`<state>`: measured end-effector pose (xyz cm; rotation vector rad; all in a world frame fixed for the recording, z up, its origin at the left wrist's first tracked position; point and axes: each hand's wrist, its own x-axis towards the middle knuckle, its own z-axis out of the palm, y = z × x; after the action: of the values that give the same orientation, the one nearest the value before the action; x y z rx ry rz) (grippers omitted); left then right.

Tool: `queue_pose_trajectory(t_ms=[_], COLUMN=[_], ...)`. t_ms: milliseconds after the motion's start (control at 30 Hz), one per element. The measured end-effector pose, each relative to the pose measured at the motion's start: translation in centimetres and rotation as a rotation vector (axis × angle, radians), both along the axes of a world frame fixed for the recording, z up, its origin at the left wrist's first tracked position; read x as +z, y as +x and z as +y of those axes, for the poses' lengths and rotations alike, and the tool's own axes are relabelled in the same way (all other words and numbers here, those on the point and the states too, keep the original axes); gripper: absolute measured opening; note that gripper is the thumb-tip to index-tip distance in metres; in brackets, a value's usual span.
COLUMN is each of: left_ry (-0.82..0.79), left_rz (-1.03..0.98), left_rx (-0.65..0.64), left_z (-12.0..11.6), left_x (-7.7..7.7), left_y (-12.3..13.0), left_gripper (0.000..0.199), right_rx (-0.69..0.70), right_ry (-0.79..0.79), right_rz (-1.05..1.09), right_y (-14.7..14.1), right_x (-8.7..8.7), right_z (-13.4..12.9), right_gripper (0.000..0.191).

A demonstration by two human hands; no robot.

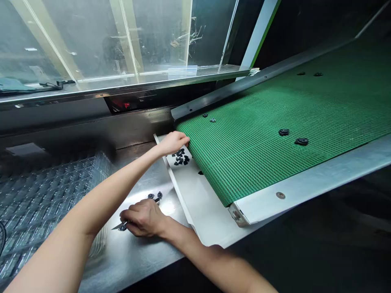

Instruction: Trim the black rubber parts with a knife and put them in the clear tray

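— Head view: left hand (pixel 172 142) reaching far, fingers curled over the heap of small black parts (pixel 181 157) on the white tray (pixel 198 203), just at the near end of the green belt (pixel 275 122). Grasping any? Cannot tell.
— Right hand (pixel 143 217) near, clenched on a thin blade-like tool (pixel 117 226), resting on the steel table (pixel 137 252).
— Best to rake few at a time toward the two loose parts (pixel 155 196) just beyond the knuckles; more riding far right on the belt.

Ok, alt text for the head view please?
The left hand reaches a pile of small black parts on a white tray below a green conveyor belt; the right hand holds a tool on the steel table.
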<state>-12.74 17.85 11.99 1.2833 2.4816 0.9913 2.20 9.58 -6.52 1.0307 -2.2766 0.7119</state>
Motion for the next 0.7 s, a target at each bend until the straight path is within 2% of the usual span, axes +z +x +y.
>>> queue_pose_trajectory(t_ms=[200,300,433,567,700], left_ry=[-0.31,-0.482,-0.687,-0.788,-0.777], left_rz=[0.177,0.243,0.311,0.342,0.322], left_rx=[-0.12,-0.151,-0.181,-0.181,-0.213], left_z=[-0.7,-0.5,1.2,3.2,4.5], left_x=[-1.2,-2.7,-5.1,-7.0,-8.3], left_y=[-0.8,-1.0,-0.8,-0.8,-1.1], left_gripper=[0.028,0.029,0.023,0.038,0.04], right_rx=[-0.021,-0.018,-0.021,-0.029,-0.039], right_ry=[0.021,0.028,0.009,0.047,0.093], right_rz=[0.043,0.053,0.063,0.004,-0.058], right_y=[0.3,0.3,0.2,0.1,0.4], right_x=[0.4,0.4,0.1,0.2,0.9], right_z=[-0.2,-0.5,-0.7,-0.5,-0.4], right_gripper=[0.017,0.018,0.019,0.018,0.018])
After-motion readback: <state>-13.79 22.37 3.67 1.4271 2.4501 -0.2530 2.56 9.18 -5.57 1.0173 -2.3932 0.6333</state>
